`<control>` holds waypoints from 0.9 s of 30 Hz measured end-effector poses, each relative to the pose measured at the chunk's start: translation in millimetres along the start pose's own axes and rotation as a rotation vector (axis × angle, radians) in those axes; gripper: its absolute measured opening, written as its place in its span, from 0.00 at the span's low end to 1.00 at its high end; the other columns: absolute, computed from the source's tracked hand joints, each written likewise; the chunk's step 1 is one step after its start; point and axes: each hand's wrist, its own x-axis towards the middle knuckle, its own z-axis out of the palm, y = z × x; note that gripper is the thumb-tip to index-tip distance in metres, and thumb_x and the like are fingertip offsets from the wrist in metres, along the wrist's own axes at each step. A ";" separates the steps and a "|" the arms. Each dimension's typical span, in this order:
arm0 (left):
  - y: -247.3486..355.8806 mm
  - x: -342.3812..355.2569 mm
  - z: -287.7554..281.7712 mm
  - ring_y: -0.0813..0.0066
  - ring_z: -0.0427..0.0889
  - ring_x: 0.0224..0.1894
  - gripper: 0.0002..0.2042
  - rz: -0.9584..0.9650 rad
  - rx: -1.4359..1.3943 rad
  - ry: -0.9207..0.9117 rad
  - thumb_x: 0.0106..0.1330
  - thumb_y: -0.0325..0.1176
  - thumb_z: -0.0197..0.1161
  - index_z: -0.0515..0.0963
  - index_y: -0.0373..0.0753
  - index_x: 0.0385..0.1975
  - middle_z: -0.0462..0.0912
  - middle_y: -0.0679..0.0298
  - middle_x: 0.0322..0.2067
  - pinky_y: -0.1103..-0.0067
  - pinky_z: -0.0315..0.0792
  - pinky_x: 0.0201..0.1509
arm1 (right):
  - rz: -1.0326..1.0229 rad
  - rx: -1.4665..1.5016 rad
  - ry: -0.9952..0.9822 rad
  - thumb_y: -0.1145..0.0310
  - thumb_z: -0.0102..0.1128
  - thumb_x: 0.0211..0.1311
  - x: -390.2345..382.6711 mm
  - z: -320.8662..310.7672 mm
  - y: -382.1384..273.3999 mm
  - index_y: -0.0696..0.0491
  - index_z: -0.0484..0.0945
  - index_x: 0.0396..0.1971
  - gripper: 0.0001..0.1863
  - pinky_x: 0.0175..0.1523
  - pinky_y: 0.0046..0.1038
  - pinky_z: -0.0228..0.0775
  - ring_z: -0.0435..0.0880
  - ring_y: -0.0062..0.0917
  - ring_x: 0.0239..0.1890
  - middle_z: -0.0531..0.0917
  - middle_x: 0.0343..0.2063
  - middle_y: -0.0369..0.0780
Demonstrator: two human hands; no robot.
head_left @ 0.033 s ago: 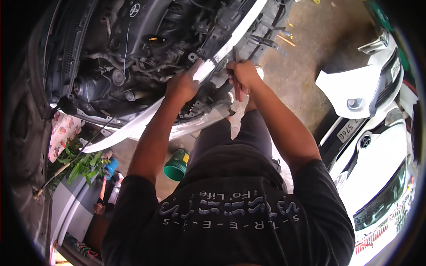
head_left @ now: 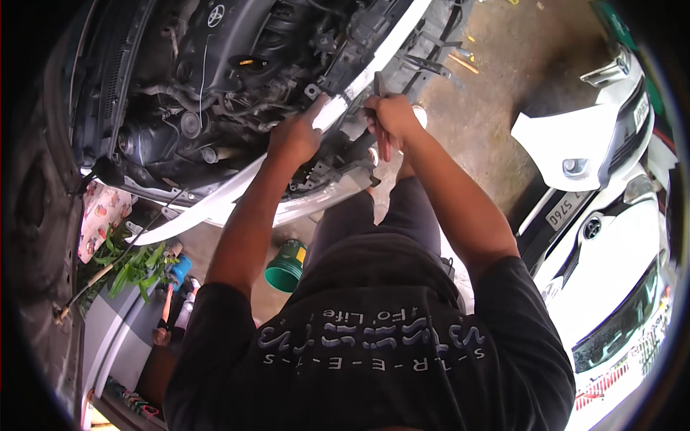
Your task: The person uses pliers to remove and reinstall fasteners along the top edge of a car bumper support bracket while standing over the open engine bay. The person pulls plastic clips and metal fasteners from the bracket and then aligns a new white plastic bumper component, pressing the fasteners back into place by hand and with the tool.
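— White metal, that long bar (head_left: pixel 359 82) across the front of the engine bay (head_left: pixel 237 79): where is it against the hands?

— It runs slantwise from the far right down to the near left. Both hands are on its middle stretch, close together.

— What is the left hand (head_left: pixel 295 136) doing?

— It lies on the bar, fingers curled over the edge and pressed down on it. Whether they clamp fully round it, I cannot tell.

— And the right hand (head_left: pixel 392 118)?

— Clenched round a tool (head_left: pixel 381 115) with reddish handles. The dark tip sticks out on the far side of the fist, at the bar's edge; the handles hang out on the near side. What kind of tool, I cannot make out.

— So the tool is right of the left hand?

— Yes, just beside it, with a pale patch of the bar between the two hands.

— What else lies around?

— A green can (head_left: pixel 286 266) stands on the concrete floor (head_left: pixel 496 93), near, between the arms. To the left, green leaves (head_left: pixel 133 266) and a patterned cloth (head_left: pixel 100 215). To the right, a loose white bumper (head_left: pixel 575 144) lies on the floor, and nearer on that side is a white car (head_left: pixel 618 287).
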 end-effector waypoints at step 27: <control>-5.6 5.1 8.3 0.45 0.88 0.48 0.38 0.087 -0.085 0.119 0.67 0.32 0.67 0.64 0.66 0.78 0.89 0.48 0.44 0.57 0.82 0.53 | 0.117 0.046 0.067 0.74 0.61 0.67 39.6 29.0 -7.8 0.64 0.83 0.33 0.08 0.24 0.33 0.70 0.78 0.28 0.21 0.85 0.26 0.45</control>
